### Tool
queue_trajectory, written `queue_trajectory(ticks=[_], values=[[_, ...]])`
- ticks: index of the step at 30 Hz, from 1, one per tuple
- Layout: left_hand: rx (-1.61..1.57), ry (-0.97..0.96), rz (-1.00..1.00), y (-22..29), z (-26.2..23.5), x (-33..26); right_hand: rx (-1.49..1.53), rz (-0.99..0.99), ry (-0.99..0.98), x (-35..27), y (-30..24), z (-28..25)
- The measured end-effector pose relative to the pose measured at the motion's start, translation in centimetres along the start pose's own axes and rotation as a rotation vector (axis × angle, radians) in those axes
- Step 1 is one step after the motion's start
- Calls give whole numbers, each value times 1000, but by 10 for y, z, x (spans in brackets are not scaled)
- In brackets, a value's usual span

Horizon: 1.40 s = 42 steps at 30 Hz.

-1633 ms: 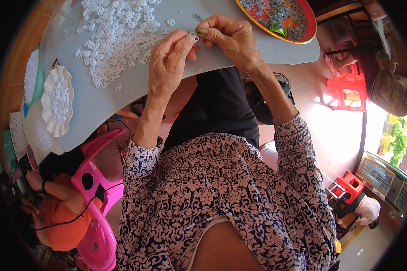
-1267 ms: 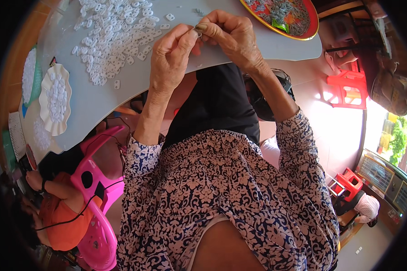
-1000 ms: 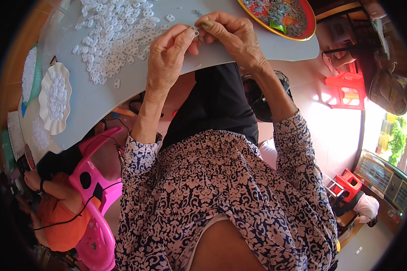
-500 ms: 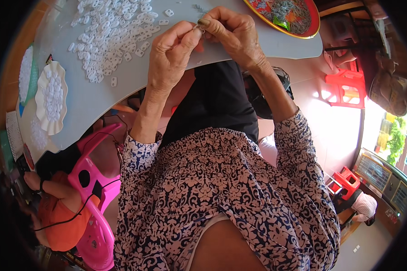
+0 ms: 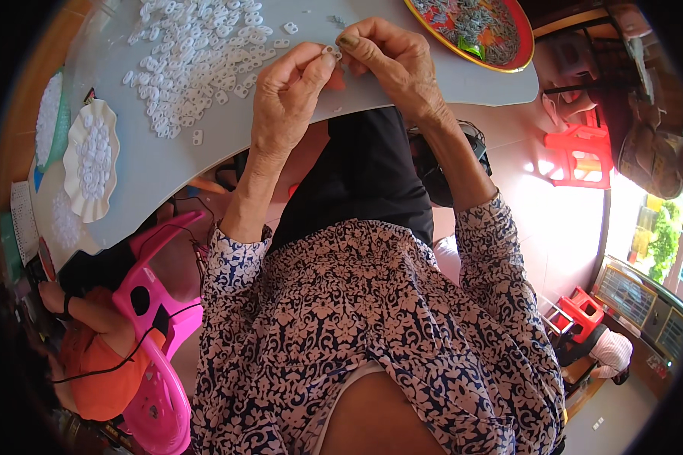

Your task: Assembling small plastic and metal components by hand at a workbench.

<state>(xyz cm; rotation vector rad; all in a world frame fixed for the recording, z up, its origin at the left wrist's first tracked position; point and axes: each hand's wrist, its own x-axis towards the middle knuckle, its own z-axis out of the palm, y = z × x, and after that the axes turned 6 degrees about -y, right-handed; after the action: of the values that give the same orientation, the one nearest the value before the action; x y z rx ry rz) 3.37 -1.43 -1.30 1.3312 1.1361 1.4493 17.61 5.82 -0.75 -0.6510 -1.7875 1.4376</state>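
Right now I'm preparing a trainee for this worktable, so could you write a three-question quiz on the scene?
1. True or false: the scalloped white dish is left of the heap of white two-holed pieces.
2. What covers much of the round red tray?
A. Blue bottles
B. Small grey pieces
C. Wooden spoons
3. Which is nearer that tray, the left hand or the right hand?

Key: 1. True. 2. B. 3. The right hand.
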Motion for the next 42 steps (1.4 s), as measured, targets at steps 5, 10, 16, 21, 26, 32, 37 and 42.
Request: queue_trajectory(ticks=[5, 10, 16, 21, 26, 32, 37, 42], values=[[76, -9, 19, -4, -2, 2, 42, 0, 26, -1, 2, 3], [87, -13, 7, -7, -1, 3, 12, -15, 33, 0, 0, 4], [135, -47, 38, 0, -7, 2, 20, -72, -47, 1, 0, 3], [572, 147, 228, 18, -40, 15, 103, -57, 47, 0, 1, 5], [1234, -58, 377, 12, -85, 41, 174, 26, -1, -2, 0, 2], [1287, -186, 360, -2, -96, 52, 148, 0, -24, -1, 3, 3], [1173, -163, 499, 11, -79, 51, 85, -13, -31, 0, 4, -1], [188, -117, -119, 19, -46, 32, 178, -34, -1, 1, 7, 1]])
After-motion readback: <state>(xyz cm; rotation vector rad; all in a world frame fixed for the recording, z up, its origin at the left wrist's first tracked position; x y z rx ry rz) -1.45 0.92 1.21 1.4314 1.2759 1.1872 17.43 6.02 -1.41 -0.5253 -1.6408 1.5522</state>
